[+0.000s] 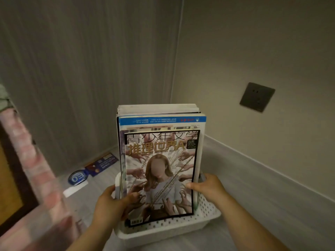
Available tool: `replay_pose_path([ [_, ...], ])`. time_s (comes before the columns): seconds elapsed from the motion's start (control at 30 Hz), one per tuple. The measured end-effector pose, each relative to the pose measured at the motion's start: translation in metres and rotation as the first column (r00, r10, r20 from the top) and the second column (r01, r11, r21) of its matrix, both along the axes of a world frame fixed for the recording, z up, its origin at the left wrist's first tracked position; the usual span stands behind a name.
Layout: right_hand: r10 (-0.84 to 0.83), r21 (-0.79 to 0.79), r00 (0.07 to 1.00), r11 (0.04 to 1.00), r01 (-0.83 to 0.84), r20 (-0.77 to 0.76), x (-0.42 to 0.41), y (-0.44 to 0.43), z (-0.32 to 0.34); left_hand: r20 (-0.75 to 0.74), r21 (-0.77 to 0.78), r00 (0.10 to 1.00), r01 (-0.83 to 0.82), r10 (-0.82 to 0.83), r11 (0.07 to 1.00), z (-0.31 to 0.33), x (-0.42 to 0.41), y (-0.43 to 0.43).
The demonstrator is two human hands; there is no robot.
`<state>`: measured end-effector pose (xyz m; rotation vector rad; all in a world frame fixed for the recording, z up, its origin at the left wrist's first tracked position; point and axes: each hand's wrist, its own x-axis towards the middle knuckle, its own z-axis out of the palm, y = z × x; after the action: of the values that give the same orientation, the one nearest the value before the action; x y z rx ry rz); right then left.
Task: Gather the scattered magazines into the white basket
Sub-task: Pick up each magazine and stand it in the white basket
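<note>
A white perforated basket (pixel 168 228) sits on the grey floor in the room's corner. Several magazines (pixel 159 169) stand upright in it, leaning toward the wall; the front one has a black-bordered cover with a figure and Chinese title, and a blue-edged one (pixel 161 120) rises behind it. My left hand (pixel 110 203) grips the front magazine's lower left edge, thumb on the cover. My right hand (pixel 208 187) holds the stack's right edge at the basket's rim, thumb pressed on the cover.
On the floor to the left lie a dark blue booklet (pixel 102 163), a round blue tag (pixel 78 177) marked 03 and a white slip (pixel 71 191). A brick-patterned piece of furniture (pixel 30 169) stands at left. A dark wall socket (pixel 257 96) is at right.
</note>
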<state>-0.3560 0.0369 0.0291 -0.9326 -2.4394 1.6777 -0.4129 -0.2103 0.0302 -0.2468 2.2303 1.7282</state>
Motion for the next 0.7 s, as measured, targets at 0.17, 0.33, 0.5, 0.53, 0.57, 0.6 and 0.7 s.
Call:
replay_pose_path([
  [0.17, 0.140, -0.019, 0.990, 0.990, -0.140, 0.014, -0.064, -0.045, 0.004, -0.062, -0.003, 0.993, -0.100, 0.100, 0.995, 0.001, -0.028, -0.049],
  [0.33, 0.234, 0.027, 0.972, 0.972, -0.234, 0.004, -0.118, -0.073, 0.005, -0.111, 0.033, 0.970, -0.213, 0.216, 0.976, -0.002, -0.058, -0.074],
  [0.5, 0.304, 0.096, 0.952, 0.947, -0.305, 0.027, -0.150, -0.078, 0.009, -0.072, 0.058, 0.958, -0.272, 0.276, 0.960, -0.002, -0.078, -0.077],
  [0.53, 0.308, 0.119, 0.951, 0.943, -0.309, 0.029, -0.152, -0.079, 0.010, -0.071, 0.052, 0.959, -0.272, 0.276, 0.961, -0.001, -0.080, -0.076],
  [0.57, 0.309, 0.146, 0.951, 0.940, -0.309, 0.028, -0.153, -0.080, 0.011, -0.073, 0.039, 0.960, -0.270, 0.272, 0.962, 0.001, -0.080, -0.075],
  [0.6, 0.302, 0.177, 0.953, 0.937, -0.301, 0.027, -0.153, -0.081, 0.012, -0.077, 0.024, 0.961, -0.263, 0.264, 0.964, 0.003, -0.080, -0.075],
  [0.7, 0.255, 0.311, 0.967, 0.917, -0.249, 0.023, -0.143, -0.082, 0.010, -0.060, 0.011, 0.973, -0.222, 0.223, 0.975, 0.008, -0.074, -0.077],
])
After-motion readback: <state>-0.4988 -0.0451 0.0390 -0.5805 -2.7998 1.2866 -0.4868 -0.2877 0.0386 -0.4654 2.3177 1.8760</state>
